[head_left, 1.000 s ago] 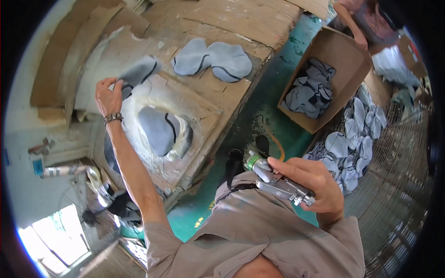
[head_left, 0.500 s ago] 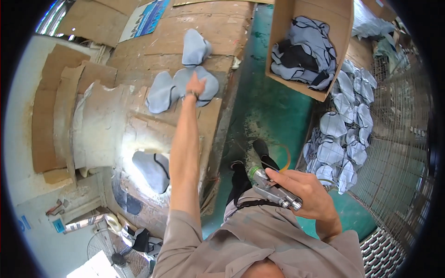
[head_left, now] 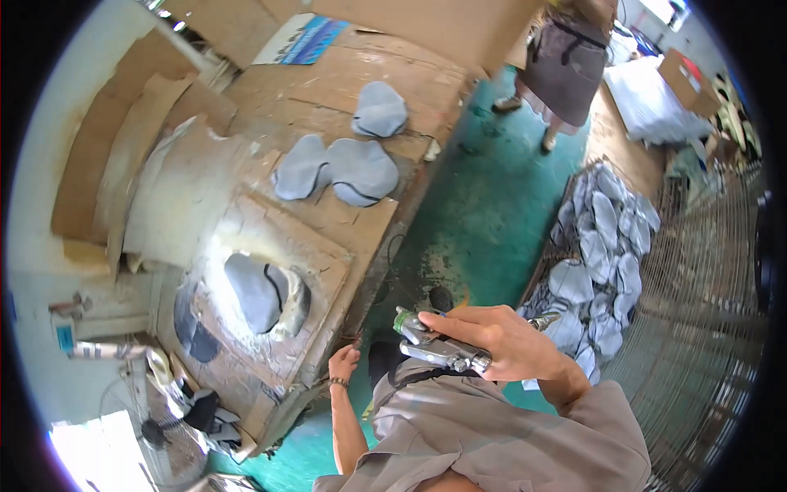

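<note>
The big cardboard bench (head_left: 328, 238) holds a grey piece (head_left: 254, 291), up and left of both hands. The right hand (head_left: 500, 340) grips a spray gun (head_left: 438, 348). The left hand (head_left: 343, 362), loosely curled and empty, is nearer.

A single head-worn fisheye view looks steeply down from above the cardboard-topped workbench (head_left: 328, 238), near it, edges bending.

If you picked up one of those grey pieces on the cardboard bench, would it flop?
Probably yes. The grey pieces look thin and fabric-like, with soft, curved edges, so they would likely droop and feel light. They lie flat, so rolling seems unlikely.
</note>
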### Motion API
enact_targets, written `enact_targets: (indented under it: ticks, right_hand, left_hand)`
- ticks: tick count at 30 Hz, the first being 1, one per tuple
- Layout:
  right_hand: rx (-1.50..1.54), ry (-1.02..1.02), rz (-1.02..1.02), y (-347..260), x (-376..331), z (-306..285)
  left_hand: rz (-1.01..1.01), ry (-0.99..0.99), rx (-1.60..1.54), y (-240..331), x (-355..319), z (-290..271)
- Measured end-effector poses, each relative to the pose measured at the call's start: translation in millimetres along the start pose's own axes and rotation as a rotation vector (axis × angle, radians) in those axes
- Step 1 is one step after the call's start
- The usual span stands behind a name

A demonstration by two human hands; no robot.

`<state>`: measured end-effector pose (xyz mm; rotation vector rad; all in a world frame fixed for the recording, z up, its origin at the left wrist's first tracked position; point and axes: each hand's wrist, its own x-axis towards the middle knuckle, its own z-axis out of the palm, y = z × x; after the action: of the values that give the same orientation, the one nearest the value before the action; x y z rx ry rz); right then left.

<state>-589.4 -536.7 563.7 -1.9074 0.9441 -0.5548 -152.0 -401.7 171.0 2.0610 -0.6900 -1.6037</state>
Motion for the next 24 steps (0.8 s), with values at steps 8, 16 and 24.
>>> enact_targets:
  ticks: [8, 16, 24]
  right_hand:
    - [-0.057, 0.005, -0.106, -47.1, 12.3, 80.6]
    - [-0.079, -0.054, -0.094, -121.2, 13.6, 171.6]
    - [-0.028, 0.114, -0.021, -213.5, 23.3, 230.4]
  left_hand:
    - [0.143, 0.075, -0.255, -37.9, -15.7, -20.1]
    - [0.276, -0.016, -0.224, -81.7, -18.7, -68.3]
    - [0.306, 0.025, 0.045, -179.2, -34.1, -120.9]
